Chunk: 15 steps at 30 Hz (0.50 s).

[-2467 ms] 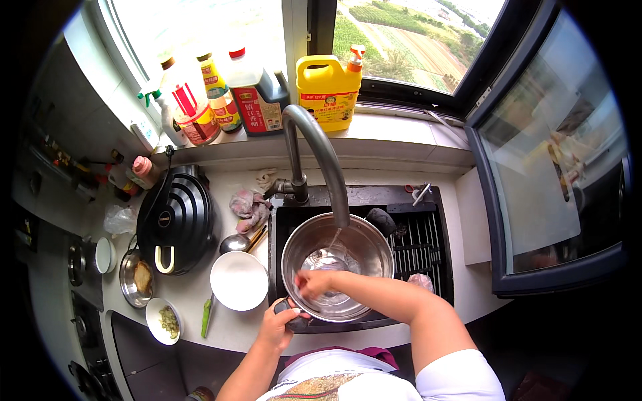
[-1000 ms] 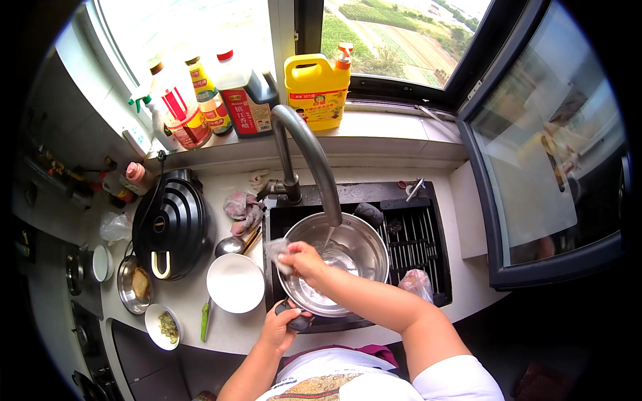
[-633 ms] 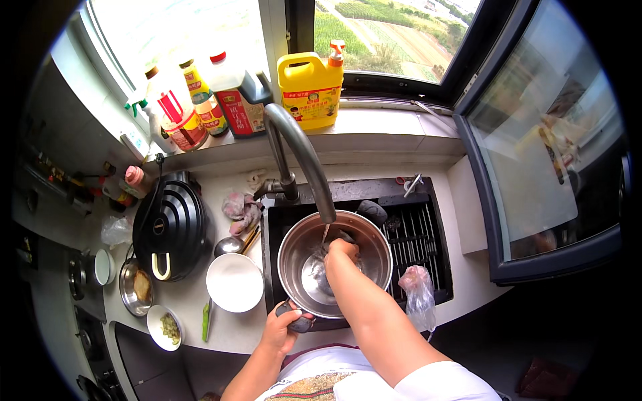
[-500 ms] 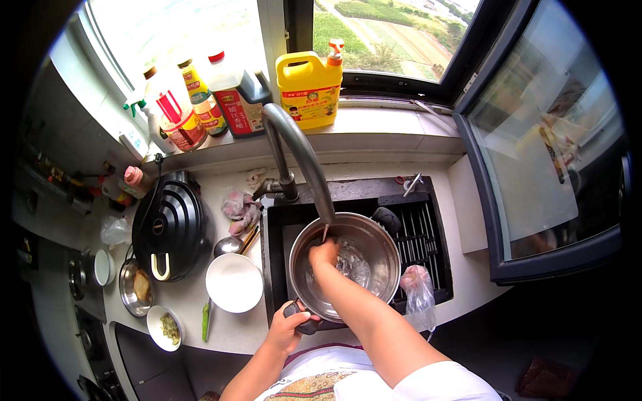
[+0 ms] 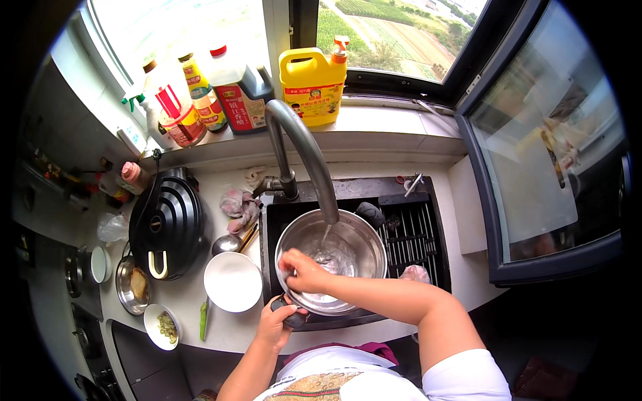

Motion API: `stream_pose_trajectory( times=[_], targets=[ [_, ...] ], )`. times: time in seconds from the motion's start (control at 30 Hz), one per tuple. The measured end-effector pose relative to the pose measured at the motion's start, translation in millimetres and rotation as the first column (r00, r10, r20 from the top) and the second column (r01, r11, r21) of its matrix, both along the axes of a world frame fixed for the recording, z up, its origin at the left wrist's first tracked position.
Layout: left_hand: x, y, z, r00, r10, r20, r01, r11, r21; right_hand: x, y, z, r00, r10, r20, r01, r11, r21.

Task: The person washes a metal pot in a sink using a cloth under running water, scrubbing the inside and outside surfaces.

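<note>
A steel pot [image 5: 368, 254] rests in the dark sink [image 5: 361, 190], beneath the curved faucet [image 5: 313, 167]. A thin stream of water falls from the spout into it, and rippling water shows inside. My left hand [image 5: 273, 324] is closed around the pot's black handle [image 5: 294, 319] on the near side. Over the left part of the pot, close to its inner wall, is my right hand [image 5: 304, 273] with curled fingers. Whether those fingers hold anything is hidden. My right forearm crosses the pot's near right rim.
Left of the sink are a white bowl [image 5: 233, 282], a ladle [image 5: 227, 244], a green pepper [image 5: 203, 321], a bowl of chopped food [image 5: 160, 327] and a black electric pan [image 5: 167, 227]. Bottles and a yellow jug [image 5: 312, 90] line the sill. An open window sash [image 5: 478, 200] juts in at right.
My right hand has lifted from the water and shifted left toward the pot's wall, its elbow swinging right. The pot has moved slightly left and nearer, with my left hand still on its handle.
</note>
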<state>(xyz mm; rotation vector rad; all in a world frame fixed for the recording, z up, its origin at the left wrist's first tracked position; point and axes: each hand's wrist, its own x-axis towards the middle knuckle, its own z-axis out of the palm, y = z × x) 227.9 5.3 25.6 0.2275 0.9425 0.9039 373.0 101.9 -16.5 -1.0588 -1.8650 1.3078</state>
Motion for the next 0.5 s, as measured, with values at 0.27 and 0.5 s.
stream_pose_trajectory(
  times=[0.27, 0.5],
  targets=[
    [-1, 9, 5, 0.997, -0.069, -0.026, 0.069, 0.998, 0.002, 51, 75, -22, 0.631, -0.533, 0.563, 0.011, 0.732, 0.681],
    [-8, 6, -5, 0.995, -0.037, -0.093, 0.041, 0.999, 0.034, 123, 14, -18, 0.236, -0.171, 0.957, -0.442, 0.858, 0.262]
  ],
)
